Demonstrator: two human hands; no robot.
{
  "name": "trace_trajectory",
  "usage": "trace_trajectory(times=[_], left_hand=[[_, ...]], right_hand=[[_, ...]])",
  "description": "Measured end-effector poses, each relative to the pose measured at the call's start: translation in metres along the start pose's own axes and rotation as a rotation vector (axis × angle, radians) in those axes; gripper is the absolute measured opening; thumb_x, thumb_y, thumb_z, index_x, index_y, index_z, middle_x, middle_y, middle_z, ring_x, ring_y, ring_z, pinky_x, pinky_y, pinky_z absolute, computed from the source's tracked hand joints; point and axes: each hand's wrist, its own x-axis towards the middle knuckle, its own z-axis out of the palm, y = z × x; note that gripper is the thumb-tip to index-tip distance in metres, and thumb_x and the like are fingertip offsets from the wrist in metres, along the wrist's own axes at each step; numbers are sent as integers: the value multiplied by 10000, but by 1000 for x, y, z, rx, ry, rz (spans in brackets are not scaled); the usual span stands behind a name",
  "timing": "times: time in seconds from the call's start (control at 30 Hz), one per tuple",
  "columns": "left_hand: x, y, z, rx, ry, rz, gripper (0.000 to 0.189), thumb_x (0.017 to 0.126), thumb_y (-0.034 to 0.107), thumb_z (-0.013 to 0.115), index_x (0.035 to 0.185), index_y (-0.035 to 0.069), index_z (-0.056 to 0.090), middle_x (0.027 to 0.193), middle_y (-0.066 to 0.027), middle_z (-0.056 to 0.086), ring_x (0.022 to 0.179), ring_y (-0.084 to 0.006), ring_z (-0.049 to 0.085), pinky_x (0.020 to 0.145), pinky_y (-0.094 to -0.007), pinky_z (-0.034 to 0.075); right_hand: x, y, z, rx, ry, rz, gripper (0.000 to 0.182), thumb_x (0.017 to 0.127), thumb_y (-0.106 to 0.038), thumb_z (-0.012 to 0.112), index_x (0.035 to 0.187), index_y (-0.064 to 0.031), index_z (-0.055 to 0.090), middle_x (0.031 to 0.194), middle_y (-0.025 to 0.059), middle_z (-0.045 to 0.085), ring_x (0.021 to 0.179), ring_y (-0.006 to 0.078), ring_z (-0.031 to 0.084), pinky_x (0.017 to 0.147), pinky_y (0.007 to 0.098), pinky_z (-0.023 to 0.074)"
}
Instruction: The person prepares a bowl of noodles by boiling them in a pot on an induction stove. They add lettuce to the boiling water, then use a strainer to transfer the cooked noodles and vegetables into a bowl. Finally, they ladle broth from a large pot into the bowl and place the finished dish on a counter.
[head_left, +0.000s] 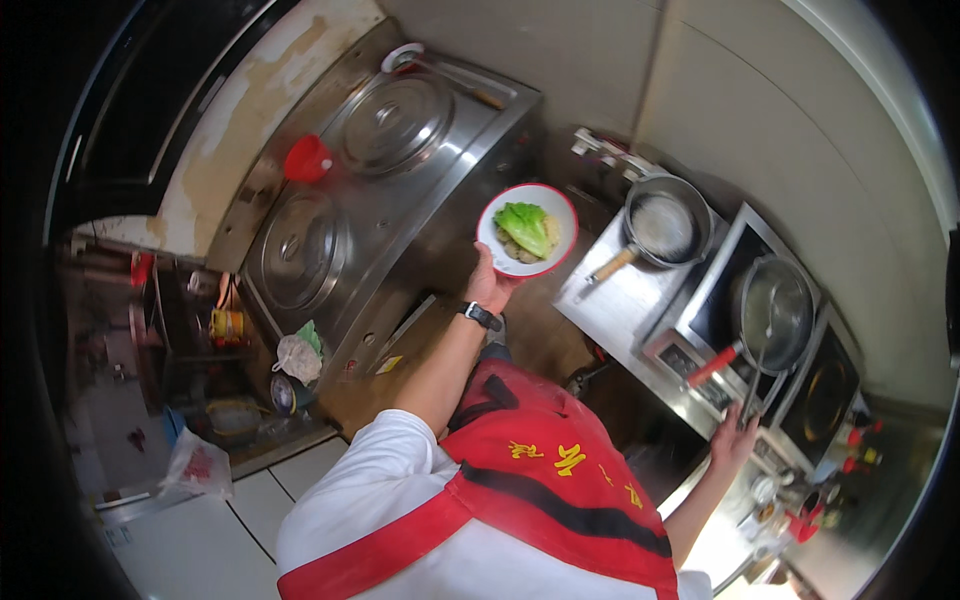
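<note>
My left hand (490, 289) holds a white bowl with a red rim (553, 208) out in front of me, thumb at its edge. Inside lie a green lettuce leaf (521, 227) and pale, lumpy food (525, 253), partly covered by the leaf. To the right, my right hand (733, 437) grips the thin metal handle of a ladle (756, 382). Its far end reaches into a metal pot (752, 289) with a red handle (711, 367), and clear-looking liquid is in that pot. The ladle's bowl is hard to make out.
A saucepan with a wooden handle (613, 266) stands on the steel counter (581, 300). Another cooktop (821, 401) is beside the red-handled pot. At left, a steel cooking unit (382, 225) has round lids (397, 124) and a red plastic vessel (304, 159). Condiment containers (765, 491) stand lower right.
</note>
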Motion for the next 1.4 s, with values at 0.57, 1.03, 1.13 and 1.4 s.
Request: trace_trajectory(times=[0.57,1.03,1.13,1.4], left_hand=[[120,174,-331,93,580,60,541,950,455,483,1221,-11,431,1093,-152,605,881,-239,661,657,-371,589],[262,355,-231,1299,582,777,333,839,184,670,1127,25,615,1050,-166,650,924,-274,633,826,-343,489],[349,373,-210,1548,514,568,455,839,256,625,1225,29,540,1211,-203,567,1141,-360,518,977,-434,405],[443,357,-216,1734,578,228,297,855,298,576,1072,96,588,999,-162,666,986,-318,616,905,-457,389]], right_hand=[[-52,369,158,-1685,-122,678,558,953,-416,502,1186,86,575,1134,139,632,999,193,601,849,333,468],[198,547,503,-1570,-691,-378,390,884,-185,620,1185,54,548,1154,188,611,1065,255,589,929,342,444],[237,592,600,-1790,-823,-736,514,807,-131,627,1275,18,473,1256,232,524,1151,373,514,987,410,408],[324,678,645,-2242,-850,-884,392,716,-142,595,1096,-84,520,1043,156,607,966,364,583,856,471,458]])
